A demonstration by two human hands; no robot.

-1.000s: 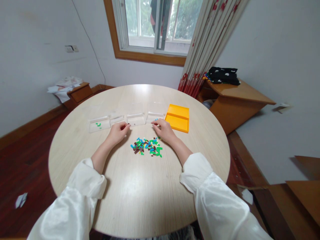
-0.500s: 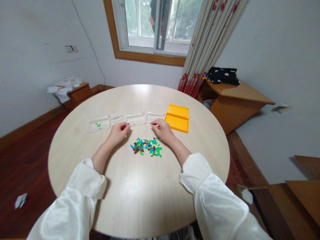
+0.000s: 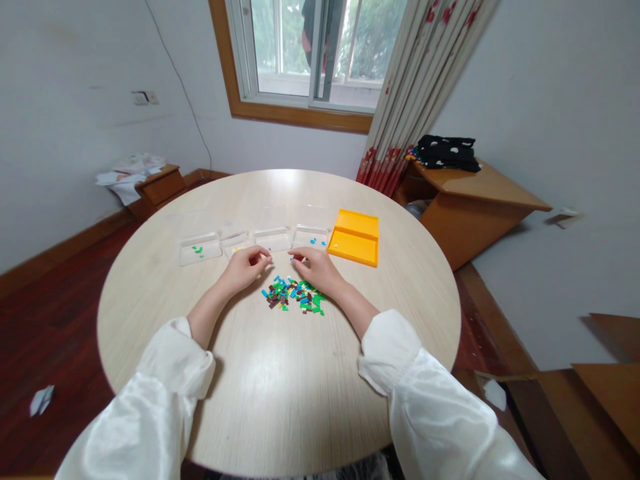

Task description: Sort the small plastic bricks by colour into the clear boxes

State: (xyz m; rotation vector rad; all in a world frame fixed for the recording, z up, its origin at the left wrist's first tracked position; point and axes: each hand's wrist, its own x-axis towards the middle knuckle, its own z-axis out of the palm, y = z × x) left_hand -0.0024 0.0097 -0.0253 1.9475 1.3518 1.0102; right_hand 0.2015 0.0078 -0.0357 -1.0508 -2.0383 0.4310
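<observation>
A loose pile of small toy building bricks point(image 3: 295, 293), blue, green, brown and pale, lies mid-table. Just behind it on the left is my left hand point(image 3: 247, 267), its thumb and fingertips closed together; whatever they hold is hidden. My right hand point(image 3: 315, 267) hovers at the pile's right rear, pinching a small blue brick point(image 3: 291, 259). Beyond my hands stand shallow clear boxes: one with green bricks point(image 3: 200, 259), one with yellow bits point(image 3: 227, 248) partly behind my left hand, one with a tiny dark piece point(image 3: 273, 231), and one with blue bricks point(image 3: 304, 230).
An open orange-yellow case point(image 3: 353, 260) with a small pale piece inside lies right of the clear boxes. Everything rests on a round pale wooden table point(image 3: 280, 393). A wooden cabinet point(image 3: 480, 190) bearing dark cloth stands past its right edge.
Both hands have drawn closer together and slightly toward me. My right hand has moved away from the box of blue bricks, leaving those bricks in plain view.
</observation>
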